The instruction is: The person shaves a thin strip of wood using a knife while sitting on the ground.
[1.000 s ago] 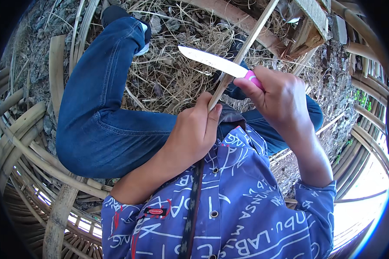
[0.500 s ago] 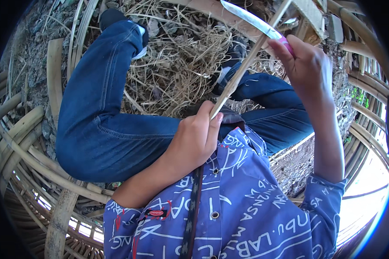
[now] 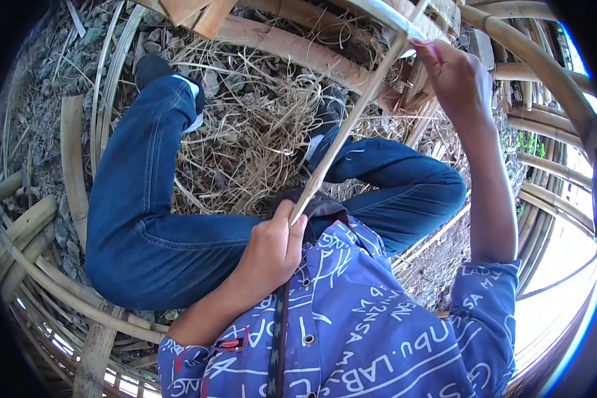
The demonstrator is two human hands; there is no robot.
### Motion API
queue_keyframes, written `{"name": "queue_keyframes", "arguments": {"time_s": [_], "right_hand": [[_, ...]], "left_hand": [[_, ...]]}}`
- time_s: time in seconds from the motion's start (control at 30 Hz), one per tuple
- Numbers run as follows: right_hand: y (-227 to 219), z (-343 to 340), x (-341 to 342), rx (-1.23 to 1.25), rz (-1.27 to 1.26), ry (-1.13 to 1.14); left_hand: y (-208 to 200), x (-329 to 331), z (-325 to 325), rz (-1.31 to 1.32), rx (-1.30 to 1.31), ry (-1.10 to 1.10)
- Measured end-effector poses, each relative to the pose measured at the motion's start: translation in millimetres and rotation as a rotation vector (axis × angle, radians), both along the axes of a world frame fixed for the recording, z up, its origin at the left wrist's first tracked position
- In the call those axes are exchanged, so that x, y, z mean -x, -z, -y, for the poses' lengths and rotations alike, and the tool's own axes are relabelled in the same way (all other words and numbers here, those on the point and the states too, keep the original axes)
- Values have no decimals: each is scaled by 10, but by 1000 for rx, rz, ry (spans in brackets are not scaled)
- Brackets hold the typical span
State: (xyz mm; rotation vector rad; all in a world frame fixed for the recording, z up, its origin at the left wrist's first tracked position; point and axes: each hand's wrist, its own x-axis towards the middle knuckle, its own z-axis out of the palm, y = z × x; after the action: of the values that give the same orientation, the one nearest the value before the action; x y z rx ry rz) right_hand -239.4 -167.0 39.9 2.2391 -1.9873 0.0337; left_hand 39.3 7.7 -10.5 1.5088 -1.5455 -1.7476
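Note:
My left hand [image 3: 272,247] is closed around the lower end of a thin pale bamboo strip [image 3: 341,136], in front of the shirt. From there the strip slants up and to the right, past the top edge of the picture. My right hand [image 3: 459,78] is closed on the handle of a knife, with only a bit of pink showing between the fingers. Its pale blade [image 3: 386,14] points up and left, crossing the strip and seeming to touch it. The blade's tip is not clearly visible.
Curly bamboo shavings [image 3: 245,149] cover the ground between my jeans-clad legs [image 3: 146,199]. Beyond them lies a wooden beam [image 3: 295,54], with cut wood pieces [image 3: 209,16] at the top. Woven bamboo [image 3: 30,229] stands at left, bamboo poles [image 3: 544,46] at right.
My right hand and the knife have moved up along the strip, away from my left hand. My left hand sits lower and further left in the picture; the view has shifted too.

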Motion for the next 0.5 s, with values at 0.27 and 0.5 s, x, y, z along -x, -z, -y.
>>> {"name": "queue_keyframes", "arguments": {"time_s": [0.27, 0.5], "right_hand": [[-65, 258, 304, 85, -36, 79], [-151, 524, 603, 108, -50, 99]], "left_hand": [[-39, 1, -7, 1, -51, 24], [-56, -4, -40, 13, -47, 38]]}}
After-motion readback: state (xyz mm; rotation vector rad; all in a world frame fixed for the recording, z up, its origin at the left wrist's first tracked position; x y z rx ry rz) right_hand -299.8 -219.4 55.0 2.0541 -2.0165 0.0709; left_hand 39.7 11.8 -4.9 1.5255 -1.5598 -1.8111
